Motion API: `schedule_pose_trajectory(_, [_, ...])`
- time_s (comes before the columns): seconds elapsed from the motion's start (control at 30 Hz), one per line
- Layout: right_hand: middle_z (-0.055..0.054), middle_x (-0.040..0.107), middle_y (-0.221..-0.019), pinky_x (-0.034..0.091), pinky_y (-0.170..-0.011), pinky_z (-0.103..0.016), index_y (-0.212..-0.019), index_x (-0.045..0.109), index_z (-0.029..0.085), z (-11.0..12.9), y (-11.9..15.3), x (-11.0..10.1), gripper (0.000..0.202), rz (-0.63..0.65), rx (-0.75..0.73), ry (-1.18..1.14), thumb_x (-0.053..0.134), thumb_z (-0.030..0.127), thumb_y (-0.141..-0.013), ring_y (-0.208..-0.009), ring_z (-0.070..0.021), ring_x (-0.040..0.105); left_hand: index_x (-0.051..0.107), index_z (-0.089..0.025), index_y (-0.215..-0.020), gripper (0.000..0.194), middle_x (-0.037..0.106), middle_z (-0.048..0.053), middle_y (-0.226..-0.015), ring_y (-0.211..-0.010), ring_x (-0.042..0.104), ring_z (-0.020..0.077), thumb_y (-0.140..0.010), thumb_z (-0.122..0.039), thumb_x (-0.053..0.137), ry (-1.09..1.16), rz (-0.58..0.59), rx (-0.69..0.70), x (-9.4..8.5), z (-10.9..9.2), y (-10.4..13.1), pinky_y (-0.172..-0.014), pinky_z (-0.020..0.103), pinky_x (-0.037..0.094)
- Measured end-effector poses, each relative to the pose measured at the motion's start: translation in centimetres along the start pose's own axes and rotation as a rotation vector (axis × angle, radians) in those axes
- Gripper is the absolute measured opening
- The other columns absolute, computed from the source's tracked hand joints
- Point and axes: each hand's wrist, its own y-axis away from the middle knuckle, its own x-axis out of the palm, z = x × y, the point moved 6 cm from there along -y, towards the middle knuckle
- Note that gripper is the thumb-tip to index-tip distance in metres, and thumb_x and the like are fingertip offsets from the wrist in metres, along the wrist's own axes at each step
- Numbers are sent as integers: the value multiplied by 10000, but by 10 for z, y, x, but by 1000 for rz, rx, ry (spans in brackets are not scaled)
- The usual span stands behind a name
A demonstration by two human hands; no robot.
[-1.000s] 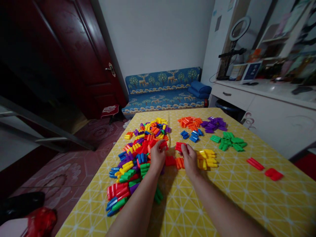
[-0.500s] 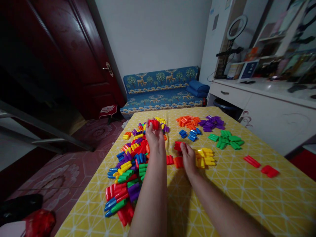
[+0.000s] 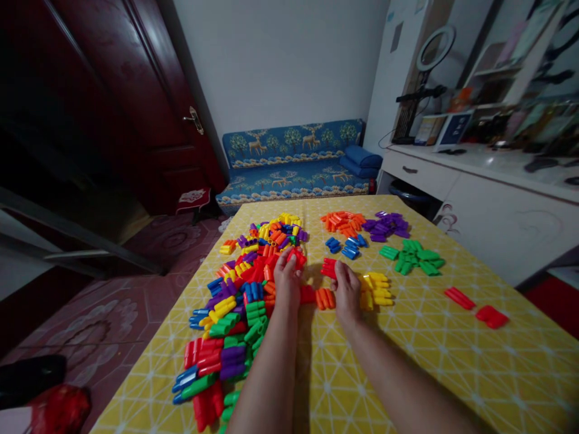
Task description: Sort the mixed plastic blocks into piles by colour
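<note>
My left hand (image 3: 286,278) is closed on a red plastic building block (image 3: 298,258), at the right edge of a mixed heap of coloured blocks (image 3: 253,292). A short way to the right, my right hand (image 3: 347,293) pinches another red block (image 3: 329,267) with rounded, bullet-like tubes. Below the hands, an orange block (image 3: 324,299) lies on the tablecloth, with a red one beside it. Some yellow blocks (image 3: 376,289) lie just right of my right hand, which partly covers them.
Sorted groups lie across the yellow tablecloth (image 3: 335,380): orange blocks (image 3: 342,222), purple blocks (image 3: 386,226), blue blocks (image 3: 351,248) and green blocks (image 3: 416,258). Two red blocks (image 3: 491,316) sit at the right. A blue sofa (image 3: 289,163) stands behind the table, a white dresser (image 3: 506,205) to the right.
My left hand has come down and nearer with its red block, closer to my right hand. The right hand still holds its red block in nearly the same place. The view has shifted slightly.
</note>
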Motion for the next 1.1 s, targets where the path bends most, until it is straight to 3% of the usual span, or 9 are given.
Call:
schedule_pose_trajectory(0.17, [25, 536, -623, 335, -443, -190, -878, 672, 185, -2, -1, -1, 436, 65, -37, 44, 587, 606, -805, -513, -82, 408, 677, -190, -1092, 470, 697, 70, -1052, -873, 670, 160, -664, -351, 785, -222, -10, 126, -16, 1, 1, -764, 256, 507])
schedule_pose_trajectory(0.37, [-25, 648, -866, 460, -534, -220, -1182, 592, 219, 4, 5, 2, 500, 118, -53, 27, 648, 525, -790, -643, -118, 566, 628, -188, -1196, 566, 666, 106, -1188, -986, 656, 210, -652, -263, 766, -223, 67, 122, -3, 13, 0, -806, 293, 525])
schedule_pose_trajectory(0.6, [-74, 670, -943, 494, -584, -267, -1190, 567, 187, 20, 8, 4, 458, 163, -156, 131, 613, 456, -823, -720, -166, 613, 637, -169, -1185, 512, 675, 122, -1151, -817, 667, 167, -692, -267, 732, -297, 64, 131, 5, 10, 8, -654, 242, 519])
schedule_pose_trajectory(0.73, [-76, 667, -948, 510, -650, -295, -1166, 545, 181, 28, -1, -5, 419, 118, -245, 165, 612, 417, -826, -768, -181, 623, 643, -162, -1165, 482, 679, 112, -1136, -815, 659, 157, -702, -276, 713, -309, 20, 153, 2, 7, 7, -603, 203, 487])
schedule_pose_trajectory(0.9, [-47, 648, -874, 506, -657, -300, -1162, 546, 179, 22, -9, -11, 414, 113, -240, 202, 601, 416, -826, -753, -181, 618, 668, -152, -1112, 437, 700, 95, -1055, -791, 644, 156, -698, -289, 703, -371, -9, 154, -1, 6, 6, -627, 221, 482])
schedule_pose_trajectory(1.1, [-48, 668, -929, 514, -631, -299, -1218, 554, 200, 17, -2, -2, 436, 193, -207, 181, 589, 402, -832, -670, -159, 616, 721, -153, -886, 238, 707, 43, -825, -764, 623, 162, -732, -325, 664, -489, -21, 233, 2, 0, 9, -730, 267, 479])
